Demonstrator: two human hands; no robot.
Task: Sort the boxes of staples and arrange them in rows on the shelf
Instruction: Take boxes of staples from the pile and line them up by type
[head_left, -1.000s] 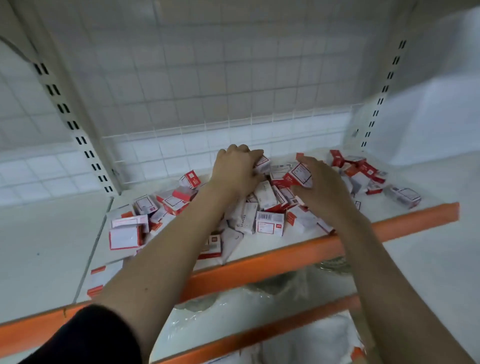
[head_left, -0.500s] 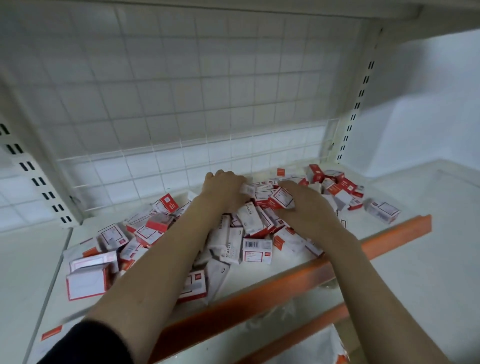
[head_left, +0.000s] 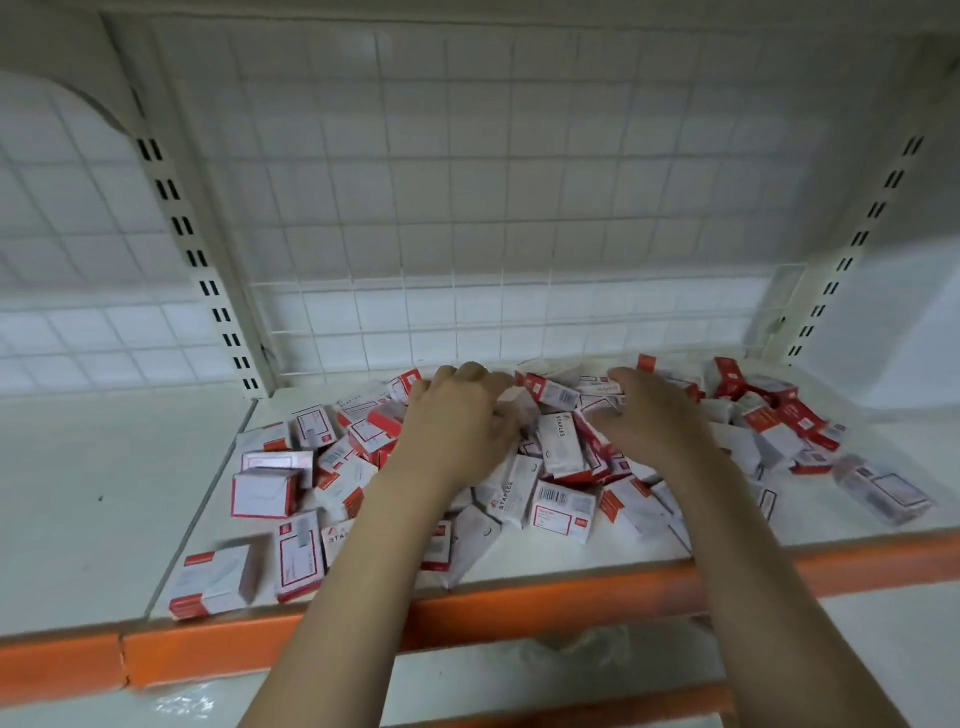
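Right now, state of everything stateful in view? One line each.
staple boxes: closed, in a jumbled heap, no rows yet
left hand: fingers curled into the heap; grasp unclear
right hand: fingers curled into the heap; grasp unclear
shelf: holds the heap, orange front edge

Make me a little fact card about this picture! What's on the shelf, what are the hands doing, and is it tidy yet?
Things: small red-and-white staple boxes, jumbled in a heap
Where: white shelf with an orange front edge
Left hand: on the heap, fingers curled into the boxes
Right hand: on the heap, fingers hidden among boxes
Behind: white wire grid
Rows made: none yet
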